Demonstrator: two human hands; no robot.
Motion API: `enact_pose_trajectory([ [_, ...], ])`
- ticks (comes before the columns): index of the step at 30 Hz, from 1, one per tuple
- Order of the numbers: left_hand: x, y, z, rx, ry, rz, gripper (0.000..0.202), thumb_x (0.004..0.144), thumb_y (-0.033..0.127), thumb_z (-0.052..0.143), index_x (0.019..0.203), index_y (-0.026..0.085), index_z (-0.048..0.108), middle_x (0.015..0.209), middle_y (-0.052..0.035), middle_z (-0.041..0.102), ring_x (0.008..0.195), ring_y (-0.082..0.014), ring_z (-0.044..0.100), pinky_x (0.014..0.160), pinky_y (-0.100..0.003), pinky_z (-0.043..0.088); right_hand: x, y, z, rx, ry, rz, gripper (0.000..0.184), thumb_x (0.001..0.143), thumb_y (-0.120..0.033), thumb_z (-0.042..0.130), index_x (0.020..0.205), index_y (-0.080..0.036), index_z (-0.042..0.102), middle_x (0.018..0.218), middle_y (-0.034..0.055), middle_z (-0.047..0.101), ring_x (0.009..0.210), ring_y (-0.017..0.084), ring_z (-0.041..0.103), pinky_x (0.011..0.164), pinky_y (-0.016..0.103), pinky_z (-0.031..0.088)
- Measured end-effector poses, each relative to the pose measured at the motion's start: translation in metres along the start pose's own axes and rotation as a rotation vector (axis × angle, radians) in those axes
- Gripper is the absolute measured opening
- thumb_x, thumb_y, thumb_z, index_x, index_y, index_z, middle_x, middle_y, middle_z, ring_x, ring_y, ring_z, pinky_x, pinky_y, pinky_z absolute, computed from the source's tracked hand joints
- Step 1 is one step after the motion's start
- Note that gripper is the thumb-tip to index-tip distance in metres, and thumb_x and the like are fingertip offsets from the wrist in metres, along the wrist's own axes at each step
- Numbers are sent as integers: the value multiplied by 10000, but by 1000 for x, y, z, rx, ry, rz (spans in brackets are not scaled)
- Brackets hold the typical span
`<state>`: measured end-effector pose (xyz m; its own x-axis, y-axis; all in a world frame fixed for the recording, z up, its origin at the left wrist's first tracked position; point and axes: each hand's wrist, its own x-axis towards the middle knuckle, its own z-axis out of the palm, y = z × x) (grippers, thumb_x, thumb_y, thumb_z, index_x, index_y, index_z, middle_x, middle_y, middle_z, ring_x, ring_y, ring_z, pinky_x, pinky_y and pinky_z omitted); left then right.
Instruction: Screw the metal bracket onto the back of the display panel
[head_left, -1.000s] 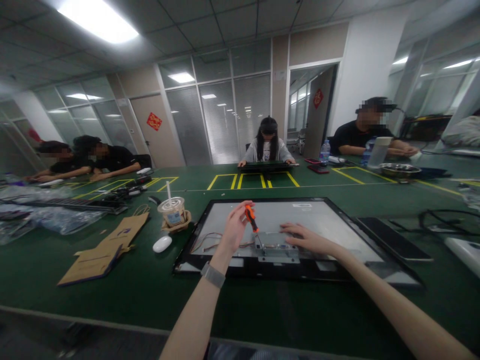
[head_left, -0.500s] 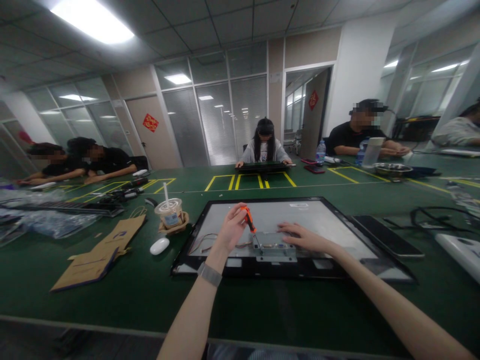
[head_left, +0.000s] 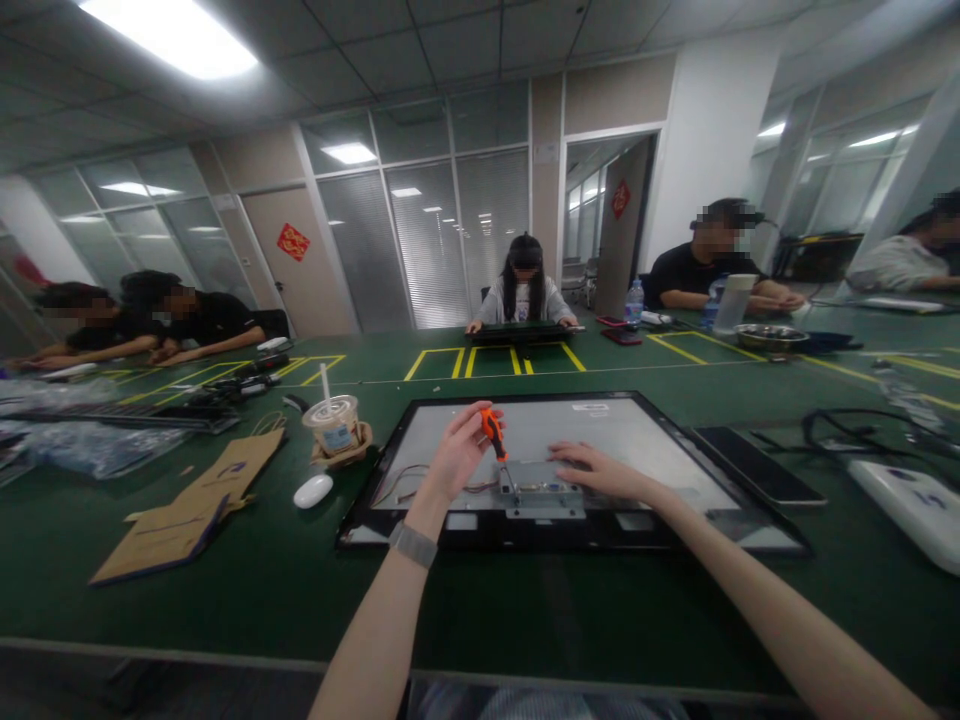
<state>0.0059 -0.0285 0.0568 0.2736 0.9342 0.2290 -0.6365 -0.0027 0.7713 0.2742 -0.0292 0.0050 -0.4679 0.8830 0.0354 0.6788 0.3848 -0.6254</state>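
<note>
My left hand is closed around the orange and black handle of a screwdriver. The screwdriver's shaft points down at the left part of a metal bracket with connectors along it. Whether the tip sits in a screw is too small to tell. This bracket lies on the near part of a large display panel with a black frame and a grey-white back. Fingers spread, my right hand rests by the bracket's right top edge. Thin wires run from the bracket's left side across the panel.
Left of the panel are a white mouse, an iced drink cup and a flat paper bag. To the right lie a black phone-like slab, cables and a white device. A co-worker sits opposite; others sit at both sides.
The whole view has shifted slightly, with things now a little further left. My left hand keeps the screwdriver at the bracket, and my right hand stays beside it.
</note>
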Motion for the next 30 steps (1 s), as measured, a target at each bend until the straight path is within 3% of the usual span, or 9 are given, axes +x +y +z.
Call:
enact_pose_trajectory([
  [7,0,-2,-2,18,-30,22,206,761,196,761,949,151,690,910,-65,720,842,-151,678,794,-272,503,0,0,0,-6,4,7,746,814,-789,414,1300,-257,606,1508,84,452,1428,285,324,1206,490,68],
  [14,0,-1,1,57,-89,46,221,801,277,732,974,139,721,1087,-122,709,931,-204,675,849,-326,507,-3,-6,-2,10,-4,22,737,840,-746,431,1318,-207,588,1520,111,427,1438,274,304,1198,464,165],
  [19,-2,2,3,101,-102,56,218,766,253,766,952,147,731,960,-93,729,878,-177,673,841,-300,498,-3,-4,-1,-2,-6,11,746,831,-769,415,1314,-228,595,1516,99,437,1441,282,295,1203,473,137],
  [25,-2,-2,8,109,-30,68,216,695,198,816,890,159,733,780,-8,684,724,-97,624,725,-216,478,0,1,1,-10,-1,8,769,826,-782,408,1308,-215,603,1509,101,447,1442,298,290,1210,469,91],
  [30,0,-6,5,96,-33,108,193,778,301,753,892,146,734,957,-70,714,845,-149,651,786,-264,507,-1,-1,0,9,9,1,745,831,-762,431,1296,-209,613,1507,110,448,1428,305,319,1200,474,149],
])
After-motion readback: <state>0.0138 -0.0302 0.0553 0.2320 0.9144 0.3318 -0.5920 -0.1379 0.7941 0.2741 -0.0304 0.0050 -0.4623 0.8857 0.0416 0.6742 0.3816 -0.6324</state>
